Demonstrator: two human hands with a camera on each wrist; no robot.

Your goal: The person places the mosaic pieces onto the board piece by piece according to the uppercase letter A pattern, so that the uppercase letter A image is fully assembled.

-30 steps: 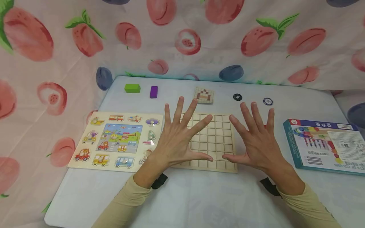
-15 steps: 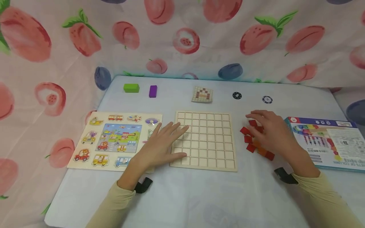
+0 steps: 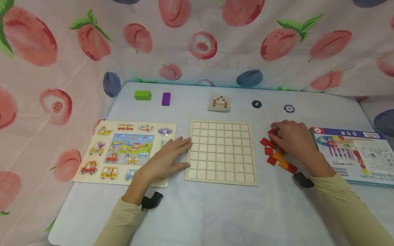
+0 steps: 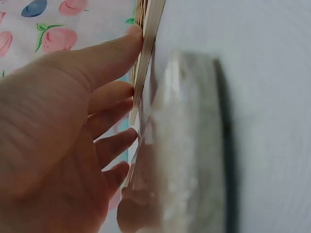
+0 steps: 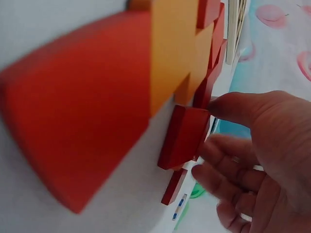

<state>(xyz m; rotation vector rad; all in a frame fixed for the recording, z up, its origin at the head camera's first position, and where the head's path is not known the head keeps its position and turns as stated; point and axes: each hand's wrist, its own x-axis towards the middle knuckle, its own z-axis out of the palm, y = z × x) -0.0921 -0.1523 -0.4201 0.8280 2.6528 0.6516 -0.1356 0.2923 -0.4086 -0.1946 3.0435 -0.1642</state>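
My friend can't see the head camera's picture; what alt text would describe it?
A person's right hand is over a cluster of red and orange tiles while the left hand touches the left edge of a wooden grid board. A picture puzzle lies left of the board, a box right of the tiles, and a pattern card farther back.

The thumb of the left hand (image 4: 58, 128) is placed at the edge of a wooden board (image 4: 152, 26). Nearer, on the table (image 4: 277, 121), a pale glossy board (image 4: 187, 136) is much blurred. Beyond the table's hidden edge, a fruit-printed cloth (image 4: 97, 29) is seen.
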